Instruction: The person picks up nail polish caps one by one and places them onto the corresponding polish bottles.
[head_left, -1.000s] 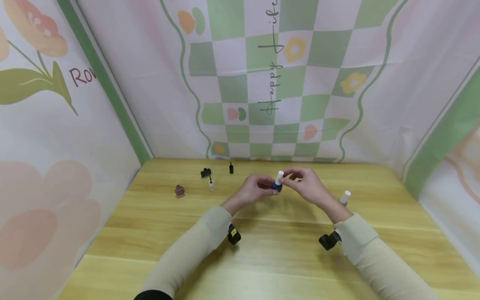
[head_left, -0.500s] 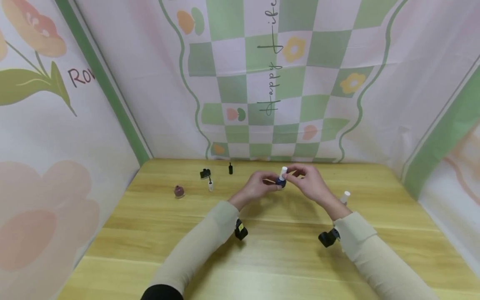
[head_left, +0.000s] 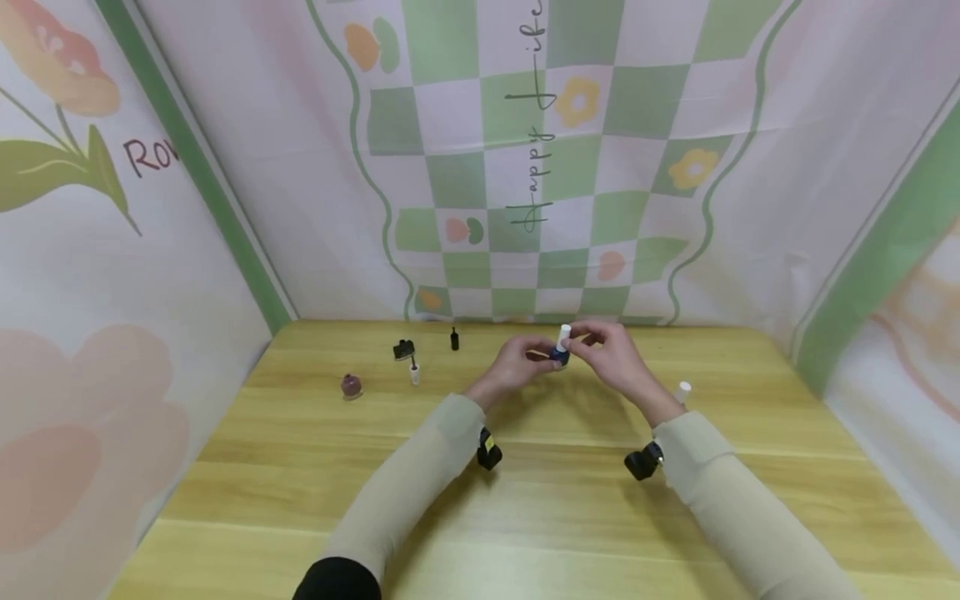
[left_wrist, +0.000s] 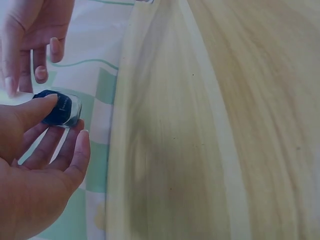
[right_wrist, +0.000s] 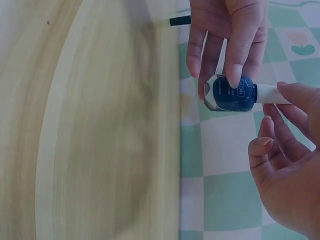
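My left hand (head_left: 516, 364) pinches a dark blue nail polish bottle (right_wrist: 235, 95) between thumb and fingers, above the far part of the table. The bottle's base is clear glass. At its neck is a white cap (head_left: 564, 336), which my right hand (head_left: 613, 357) holds between thumb and fingertips. In the right wrist view, cap and bottle are in line and look joined, with a short dark neck between them. The left wrist view shows the bottle (left_wrist: 61, 108) with the left thumb across it.
A mauve nail polish bottle (head_left: 351, 387) stands uncapped at the left. Near it are a small black bottle (head_left: 403, 349), a white brush cap (head_left: 415, 372) and a black brush cap (head_left: 454, 340). Another white-capped bottle (head_left: 682, 392) is partly hidden behind the right wrist. A patterned cloth backs the table.
Both hands have moved slightly toward the table's far edge, carrying the blue nail polish bottle with them. Each keeps its grip. The head view has shifted a little.
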